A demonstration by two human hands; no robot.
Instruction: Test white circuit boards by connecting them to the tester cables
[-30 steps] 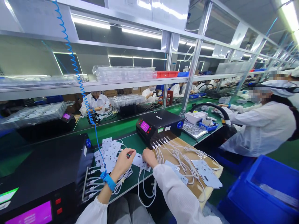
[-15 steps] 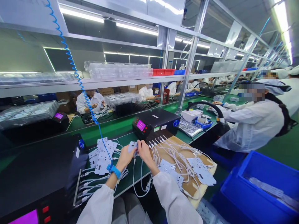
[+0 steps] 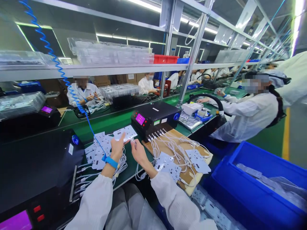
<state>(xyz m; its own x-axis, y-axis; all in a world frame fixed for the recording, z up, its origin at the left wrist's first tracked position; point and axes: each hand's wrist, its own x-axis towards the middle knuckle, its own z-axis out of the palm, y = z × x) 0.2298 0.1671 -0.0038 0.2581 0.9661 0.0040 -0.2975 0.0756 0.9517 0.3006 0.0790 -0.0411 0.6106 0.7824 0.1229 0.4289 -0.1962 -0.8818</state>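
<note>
A flat white circuit board (image 3: 126, 131) with small dark parts is pinched at its near edge by my left hand (image 3: 116, 149), thumb on top. My right hand (image 3: 139, 152) closes on a white cable plug (image 3: 133, 140) at the board's right edge; whether the plug sits in its socket I cannot tell. A blue wrist strap (image 3: 111, 162) with a coiled cord is around my left wrist. Beside that hand lies a pile of similar boards (image 3: 98, 149) with white cables. To the right of my right hand, more boards (image 3: 168, 166) rest on a cardboard sheet (image 3: 153, 146).
Black boxes with purple screens stand behind my hands (image 3: 155, 116) and at the left (image 3: 43, 159). White cables (image 3: 178, 153) tangle across the cardboard. A blue bin (image 3: 263, 179) stands at the right, near a co-worker in white (image 3: 254, 105). A metal shelf (image 3: 115, 68) crosses above.
The board has been raised and turned so that its broad face shows beyond my hands. My right hand has moved slightly left and down. The whole view has shifted.
</note>
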